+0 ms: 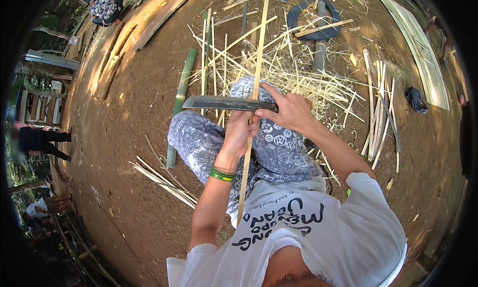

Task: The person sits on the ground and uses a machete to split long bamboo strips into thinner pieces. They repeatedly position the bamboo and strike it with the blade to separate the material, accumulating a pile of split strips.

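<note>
I sit on bare earth with my patterned trousers below me. My left hand, with green bands at the wrist, grips a long thin bamboo strip that runs from my chest up and away. My right hand is closed on the handle of a long dark knife. Its blade lies crosswise against the strip, pointing left, just above my left hand.
Pale bamboo shavings and slivers litter the ground ahead. A green bamboo pole lies at left, cut strips near my left knee, more slats at right. A woven bamboo mat lies far right. People stand at the left rim.
</note>
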Action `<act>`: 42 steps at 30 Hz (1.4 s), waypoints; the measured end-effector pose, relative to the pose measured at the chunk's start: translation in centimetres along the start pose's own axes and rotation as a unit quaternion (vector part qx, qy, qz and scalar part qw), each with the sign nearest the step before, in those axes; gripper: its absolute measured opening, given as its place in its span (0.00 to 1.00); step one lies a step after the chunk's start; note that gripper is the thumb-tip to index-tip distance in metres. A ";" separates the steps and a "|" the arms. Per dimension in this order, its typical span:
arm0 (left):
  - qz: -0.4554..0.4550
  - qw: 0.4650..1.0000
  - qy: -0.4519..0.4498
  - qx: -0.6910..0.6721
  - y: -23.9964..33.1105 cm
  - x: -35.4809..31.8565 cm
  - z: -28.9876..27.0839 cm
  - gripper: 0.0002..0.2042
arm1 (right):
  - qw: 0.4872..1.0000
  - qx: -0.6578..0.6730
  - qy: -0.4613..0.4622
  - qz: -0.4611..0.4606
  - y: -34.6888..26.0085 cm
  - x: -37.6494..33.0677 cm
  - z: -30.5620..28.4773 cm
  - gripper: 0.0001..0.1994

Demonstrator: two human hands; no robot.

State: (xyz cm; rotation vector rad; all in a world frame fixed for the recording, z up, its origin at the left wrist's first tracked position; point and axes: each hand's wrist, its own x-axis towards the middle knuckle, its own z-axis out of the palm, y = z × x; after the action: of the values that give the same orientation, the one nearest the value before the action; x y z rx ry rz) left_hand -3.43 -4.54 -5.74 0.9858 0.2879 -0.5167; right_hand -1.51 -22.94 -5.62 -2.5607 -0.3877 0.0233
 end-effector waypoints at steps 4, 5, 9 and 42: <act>0.004 1.000 -0.011 0.029 -0.4 0.1 -0.6 0.07 | 1.000 -0.004 0.013 0.020 0.5 0.4 0.7 0.43; 0.005 0.999 -0.009 0.031 -0.6 0.1 -0.4 0.07 | 0.999 -0.008 0.028 0.014 0.9 0.5 1.2 0.42; 0.013 0.999 -0.016 0.047 -0.8 -0.4 -0.7 0.07 | 0.998 -0.024 0.056 -0.011 1.8 0.8 2.0 0.42; -0.081 0.994 0.001 0.077 -3.0 -14.7 -4.6 0.20 | 0.914 0.022 0.310 0.261 18.6 4.1 -5.8 0.44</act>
State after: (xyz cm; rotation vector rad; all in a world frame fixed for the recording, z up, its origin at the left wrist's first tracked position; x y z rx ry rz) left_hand -17.43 2.22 -3.63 1.1176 0.3357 -0.6937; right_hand 7.95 -39.81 -10.12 -2.3845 0.5318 -0.5622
